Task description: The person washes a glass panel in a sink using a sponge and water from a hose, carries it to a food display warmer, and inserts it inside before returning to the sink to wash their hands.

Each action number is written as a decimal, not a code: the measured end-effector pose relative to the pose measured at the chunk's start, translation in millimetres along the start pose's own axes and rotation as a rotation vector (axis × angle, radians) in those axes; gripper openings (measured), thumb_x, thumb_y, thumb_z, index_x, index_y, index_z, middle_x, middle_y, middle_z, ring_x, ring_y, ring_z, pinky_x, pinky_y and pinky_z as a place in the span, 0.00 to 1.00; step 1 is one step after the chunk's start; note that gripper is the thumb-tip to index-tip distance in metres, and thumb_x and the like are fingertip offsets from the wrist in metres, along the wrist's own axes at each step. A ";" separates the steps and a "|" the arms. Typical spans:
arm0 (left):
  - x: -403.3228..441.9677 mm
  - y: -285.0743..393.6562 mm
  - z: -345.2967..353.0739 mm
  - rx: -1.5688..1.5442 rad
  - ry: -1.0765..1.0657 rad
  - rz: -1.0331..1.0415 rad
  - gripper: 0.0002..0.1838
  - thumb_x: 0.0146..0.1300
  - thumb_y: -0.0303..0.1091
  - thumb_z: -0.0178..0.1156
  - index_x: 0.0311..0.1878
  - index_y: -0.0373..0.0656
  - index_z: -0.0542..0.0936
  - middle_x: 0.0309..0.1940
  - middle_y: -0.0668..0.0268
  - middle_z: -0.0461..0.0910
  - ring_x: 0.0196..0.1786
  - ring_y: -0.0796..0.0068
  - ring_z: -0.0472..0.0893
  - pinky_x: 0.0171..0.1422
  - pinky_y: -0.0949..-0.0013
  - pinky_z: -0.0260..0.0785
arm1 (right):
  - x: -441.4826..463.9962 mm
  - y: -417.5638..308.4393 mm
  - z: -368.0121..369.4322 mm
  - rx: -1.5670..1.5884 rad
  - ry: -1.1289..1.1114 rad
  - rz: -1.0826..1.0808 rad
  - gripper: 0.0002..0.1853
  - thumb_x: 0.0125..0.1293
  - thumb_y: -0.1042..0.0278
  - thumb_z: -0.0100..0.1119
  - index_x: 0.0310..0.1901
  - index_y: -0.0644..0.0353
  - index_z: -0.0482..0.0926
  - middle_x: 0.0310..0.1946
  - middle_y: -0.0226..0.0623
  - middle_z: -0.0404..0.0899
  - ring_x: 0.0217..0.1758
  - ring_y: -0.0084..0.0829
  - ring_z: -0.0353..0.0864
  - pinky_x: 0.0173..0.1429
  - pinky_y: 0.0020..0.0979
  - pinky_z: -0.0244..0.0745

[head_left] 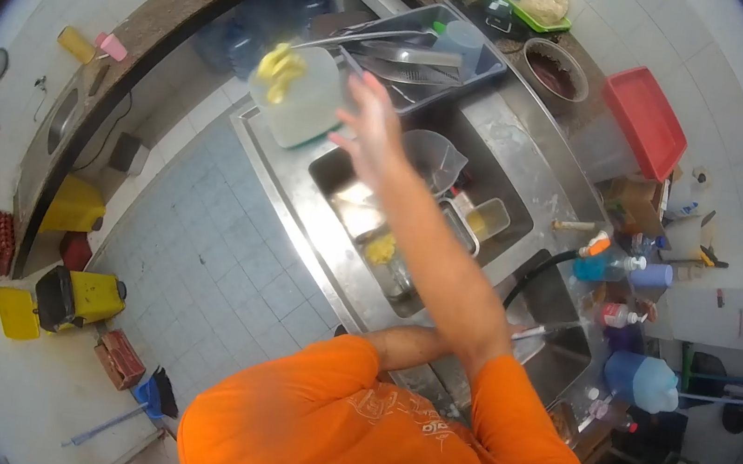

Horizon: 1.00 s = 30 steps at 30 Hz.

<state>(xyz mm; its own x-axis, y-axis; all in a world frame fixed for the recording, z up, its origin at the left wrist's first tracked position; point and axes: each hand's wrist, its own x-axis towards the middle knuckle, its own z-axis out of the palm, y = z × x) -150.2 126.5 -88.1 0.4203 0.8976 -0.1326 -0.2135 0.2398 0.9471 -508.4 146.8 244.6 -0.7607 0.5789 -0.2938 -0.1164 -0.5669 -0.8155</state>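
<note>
My right hand (371, 129) reaches over the far end of the sink counter, its fingers spread and slightly blurred. A narrow grey utensil (350, 61) shows at its fingertips; whether they touch it is unclear. Left of the hand, a translucent tub (297, 124) stands on the counter, with yellow pieces (280, 73) at its edge. My left arm crosses under the right one, and the right forearm hides most of my left hand (519, 334). From that hand a long pale utensil (556, 330) sticks out over the near basin.
A grey bin (491, 71) of utensils stands beyond the basin (527, 191), which holds a clear jug (434, 161) and containers. A black hose (540, 268) with an orange tip hangs over the sink. Bottles (643, 380) and a red-lidded box (644, 122) line the right side.
</note>
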 end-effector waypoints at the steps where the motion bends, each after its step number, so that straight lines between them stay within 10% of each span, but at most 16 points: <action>1: -1.0 -1.1 -3.7 -0.007 0.004 0.001 0.28 0.61 0.32 0.62 0.64 0.37 0.68 0.53 0.51 0.74 0.60 0.56 0.73 0.61 0.58 0.69 | -22.3 11.0 -22.4 -0.165 -0.003 -0.211 0.36 0.68 0.49 0.58 0.72 0.55 0.59 0.73 0.41 0.57 0.73 0.48 0.58 0.69 0.53 0.60; 4: -4.2 -6.6 -8.0 -0.042 0.004 0.020 0.30 0.61 0.31 0.62 0.66 0.38 0.66 0.55 0.52 0.73 0.62 0.57 0.72 0.62 0.59 0.69 | -122.6 24.1 -123.8 -1.019 0.366 -0.790 0.29 0.58 0.66 0.68 0.61 0.57 0.73 0.67 0.46 0.64 0.69 0.49 0.65 0.70 0.44 0.60; 8: -1.1 7.7 18.0 -0.085 -0.059 0.033 0.32 0.60 0.31 0.62 0.68 0.38 0.65 0.58 0.52 0.71 0.64 0.58 0.71 0.63 0.59 0.69 | -248.6 67.5 -280.9 -1.499 1.513 -0.469 0.33 0.52 0.59 0.72 0.59 0.63 0.73 0.64 0.52 0.66 0.67 0.46 0.68 0.70 0.40 0.60; 11: -18.9 31.2 44.6 0.032 0.012 -0.058 0.36 0.58 0.29 0.63 0.71 0.38 0.63 0.61 0.52 0.69 0.66 0.58 0.68 0.65 0.60 0.68 | -334.8 102.5 -357.8 -0.569 1.481 -0.031 0.35 0.56 0.56 0.70 0.60 0.66 0.69 0.60 0.54 0.70 0.63 0.48 0.72 0.68 0.37 0.63; 14: -34.5 40.2 81.2 0.037 -0.044 -0.057 0.42 0.53 0.27 0.66 0.72 0.38 0.60 0.65 0.53 0.64 0.67 0.58 0.67 0.67 0.61 0.66 | -362.7 140.5 -397.6 -0.340 1.142 0.282 0.36 0.59 0.54 0.67 0.63 0.67 0.65 0.55 0.55 0.74 0.58 0.46 0.78 0.63 0.37 0.70; 15: -36.6 42.4 75.5 -0.037 -0.267 -0.032 0.44 0.59 0.40 0.66 0.75 0.38 0.56 0.73 0.51 0.57 0.76 0.54 0.57 0.78 0.57 0.49 | -370.4 176.4 -424.7 -0.480 1.275 0.203 0.35 0.60 0.57 0.66 0.63 0.67 0.63 0.53 0.55 0.75 0.54 0.46 0.80 0.58 0.39 0.74; 18: -6.2 2.1 26.7 0.098 -0.346 -0.180 0.40 0.57 0.36 0.64 0.72 0.39 0.61 0.64 0.51 0.67 0.69 0.58 0.66 0.67 0.58 0.67 | -386.9 239.1 -464.9 -0.603 1.495 0.076 0.30 0.63 0.66 0.61 0.62 0.65 0.59 0.48 0.52 0.76 0.42 0.45 0.85 0.42 0.42 0.83; 20: 9.1 56.4 -5.0 -0.059 0.083 -0.580 0.40 0.59 0.42 0.64 0.72 0.35 0.61 0.65 0.46 0.69 0.68 0.54 0.69 0.70 0.57 0.64 | -385.2 194.0 -425.9 -0.350 1.460 0.122 0.24 0.65 0.71 0.57 0.58 0.63 0.58 0.46 0.50 0.75 0.36 0.45 0.86 0.32 0.41 0.86; 22: 71.5 -55.4 -59.0 0.373 0.427 -0.442 0.45 0.56 0.44 0.67 0.70 0.26 0.60 0.65 0.40 0.69 0.70 0.50 0.68 0.73 0.57 0.60 | -387.3 194.6 -426.6 -0.253 1.450 0.129 0.23 0.65 0.73 0.56 0.57 0.61 0.57 0.45 0.49 0.74 0.33 0.46 0.86 0.27 0.43 0.86; 24: 106.3 -62.1 -86.2 0.139 0.408 -0.132 0.45 0.56 0.48 0.69 0.69 0.27 0.63 0.64 0.43 0.70 0.68 0.51 0.69 0.72 0.59 0.62 | -391.4 197.4 -432.8 -0.242 1.456 0.104 0.25 0.64 0.75 0.56 0.59 0.61 0.55 0.45 0.51 0.75 0.31 0.46 0.86 0.25 0.44 0.86; 30: 122.0 20.3 -14.8 -0.068 0.002 -0.350 0.21 0.72 0.39 0.56 0.58 0.29 0.71 0.53 0.56 0.79 0.56 0.64 0.79 0.64 0.63 0.73 | -387.1 183.9 -430.0 -0.250 1.472 0.086 0.26 0.62 0.78 0.57 0.59 0.65 0.58 0.44 0.51 0.76 0.28 0.45 0.86 0.23 0.42 0.86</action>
<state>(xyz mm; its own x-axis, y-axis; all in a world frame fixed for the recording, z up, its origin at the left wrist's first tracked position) -116.4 246.3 -89.4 0.4766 0.7573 -0.4465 -0.1149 0.5572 0.8224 39.2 70.6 -6.1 0.5663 0.6929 -0.4462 0.1193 -0.6046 -0.7875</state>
